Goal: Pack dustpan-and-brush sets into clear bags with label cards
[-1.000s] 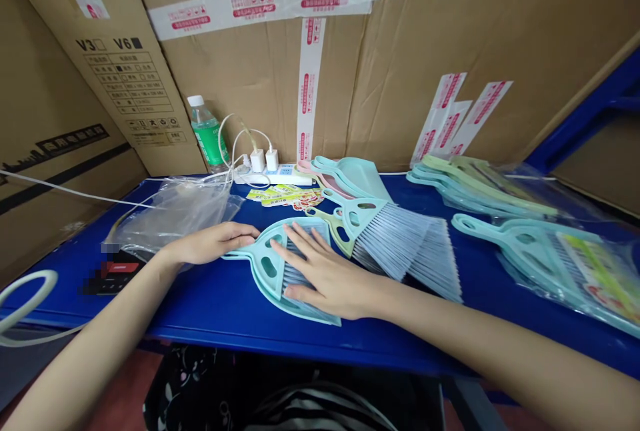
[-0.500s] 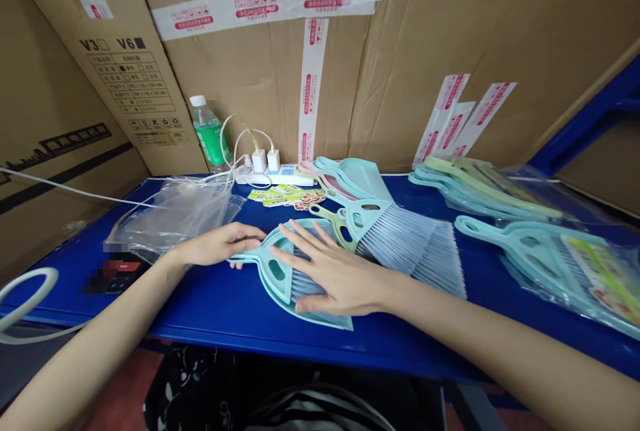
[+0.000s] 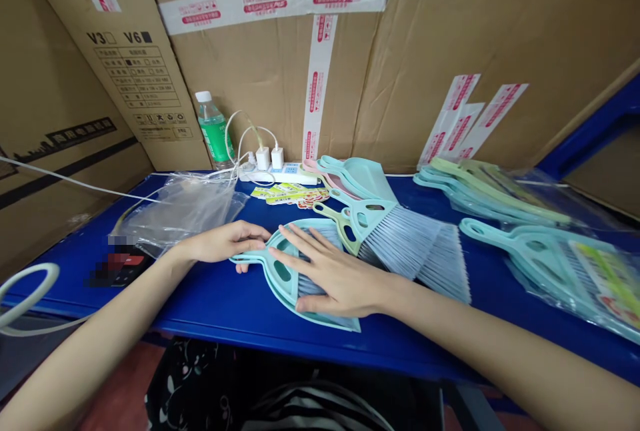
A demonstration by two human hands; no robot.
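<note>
A mint-green dustpan (image 3: pixel 345 325) lies on the blue table in front of me, with a matching hand brush (image 3: pixel 283 264) nested in it, its grey bristles toward the right. My left hand (image 3: pixel 233 242) grips their handles at the left end, thumb on top and fingertips showing below. Spread flat over the brush, my right hand (image 3: pixel 330 274) presses on its head and bristles, covering part of them. Just behind the right hand are a loose green brush (image 3: pixel 345 224) and mint brushes (image 3: pixel 400 224) with grey bristles.
Loose mint and pink dustpans (image 3: pixel 367 174) lie at the back. Bagged sets (image 3: pixel 535 251) are on the right. Printed cards (image 3: pixel 285 194) lie before a power strip (image 3: pixel 300 177). Clear plastic bags (image 3: pixel 185 211), a bottle (image 3: pixel 215 134) and a dark device (image 3: pixel 125 267) are left. Cardboard (image 3: pixel 390 84) stands behind.
The view has shifted slightly, moving the scene a little to the right. Both hands keep their places on the dustpan and brush.
</note>
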